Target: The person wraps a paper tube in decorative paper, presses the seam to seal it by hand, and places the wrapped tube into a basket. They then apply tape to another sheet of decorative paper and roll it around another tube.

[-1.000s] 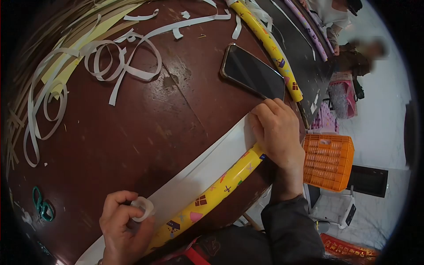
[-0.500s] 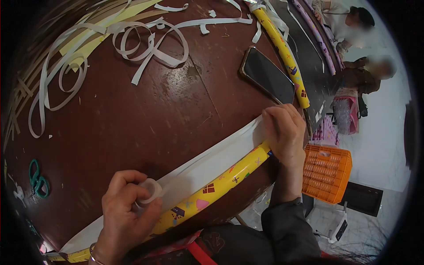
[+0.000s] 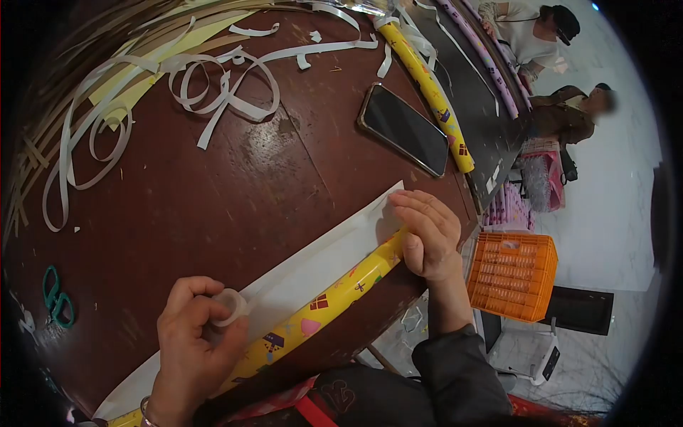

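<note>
Across the front of the table lies a partly rolled sheet of yellow printed wrapping paper (image 3: 334,295), its white underside showing along a long strip. My left hand (image 3: 196,341) is closed around a small roll of clear tape (image 3: 233,307), held just over the paper near the lower left. At the roll's far right end, my right hand (image 3: 430,231) rests with fingers stretched out over the paper's edge and the thumb apart. The right palm is partly hidden.
A phone (image 3: 405,128) lies beyond my right hand, beside another yellow roll (image 3: 430,92). Curled white strips (image 3: 249,107) spread over the far left, with green-handled scissors (image 3: 58,299) nearer. An orange crate (image 3: 512,277) stands right of the table; two people are at the upper right.
My right hand has gone from bent fingers at the paper's edge to fingers stretched out over it. The view has shifted slightly; my left hand still holds the tape.
</note>
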